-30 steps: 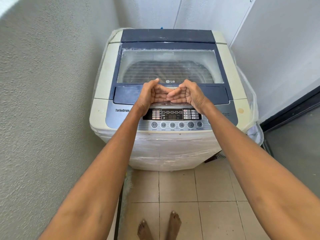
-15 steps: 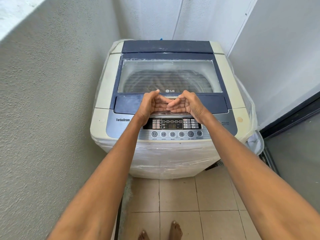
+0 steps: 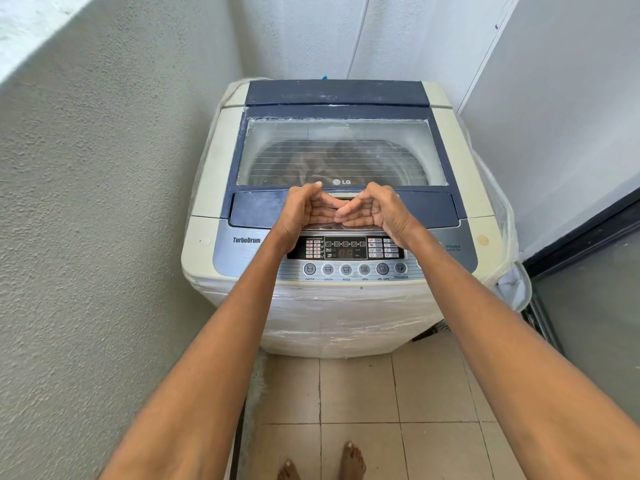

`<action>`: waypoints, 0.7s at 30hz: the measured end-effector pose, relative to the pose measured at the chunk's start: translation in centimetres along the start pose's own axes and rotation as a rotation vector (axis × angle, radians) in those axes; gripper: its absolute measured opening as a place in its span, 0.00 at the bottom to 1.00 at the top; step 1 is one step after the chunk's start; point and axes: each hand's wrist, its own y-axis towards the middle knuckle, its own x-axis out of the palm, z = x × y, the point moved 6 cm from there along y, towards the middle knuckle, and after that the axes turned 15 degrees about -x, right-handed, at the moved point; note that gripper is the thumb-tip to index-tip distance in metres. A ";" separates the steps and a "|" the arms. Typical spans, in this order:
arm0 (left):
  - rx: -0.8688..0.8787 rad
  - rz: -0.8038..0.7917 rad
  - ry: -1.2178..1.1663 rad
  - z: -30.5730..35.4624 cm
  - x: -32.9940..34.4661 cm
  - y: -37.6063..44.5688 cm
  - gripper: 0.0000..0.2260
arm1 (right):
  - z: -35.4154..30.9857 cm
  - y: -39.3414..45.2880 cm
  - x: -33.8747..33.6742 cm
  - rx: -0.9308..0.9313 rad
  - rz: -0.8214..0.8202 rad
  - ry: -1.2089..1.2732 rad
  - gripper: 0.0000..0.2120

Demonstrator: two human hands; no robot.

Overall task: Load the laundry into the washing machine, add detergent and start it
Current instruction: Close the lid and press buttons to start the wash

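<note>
A white and blue top-loading washing machine [image 3: 346,317] stands in a corner with its lid [image 3: 429,206] down. Through the lid's clear window I see dark laundry [image 3: 311,164] in the drum. My left hand [image 3: 301,213] and my right hand [image 3: 381,211] meet at the middle of the lid's front edge. Their fingers curl at the handle recess and the fingertips touch each other. The control panel [image 3: 346,252] with its row of round buttons lies just below my wrists. No detergent is in view.
A rough plastered wall [image 3: 104,202] runs close along the left of the machine, and white panels [image 3: 554,116] stand behind it and to its right. Loose plastic wrap [image 3: 512,282] hangs off the right side. My bare feet [image 3: 353,460] stand on beige floor tiles.
The view has tilted up, so the machine sits lower in the frame. Both hands stay at the lid's front edge and the lid stays down.
</note>
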 end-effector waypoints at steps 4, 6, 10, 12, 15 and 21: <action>0.013 0.002 0.004 0.0 0.0 0.0 0.22 | 0.0 0.0 0.0 -0.002 0.001 -0.004 0.22; 0.023 0.005 0.012 0.1 0.0 -0.2 0.22 | 0.0 -0.1 0.0 -0.005 -0.001 -0.005 0.22; 0.028 0.005 0.014 0.3 0.3 -0.6 0.23 | 0.1 0.0 -0.1 0.000 -0.004 -0.001 0.22; 0.023 0.004 0.011 0.4 0.4 -0.7 0.22 | 0.2 0.1 -0.1 0.011 0.000 -0.002 0.22; 0.015 0.013 0.009 0.6 0.5 -1.0 0.22 | 0.2 0.2 -0.1 0.008 0.004 -0.010 0.22; 0.013 0.032 0.033 0.7 0.6 -1.2 0.19 | 0.4 0.2 -0.1 0.013 0.002 -0.007 0.22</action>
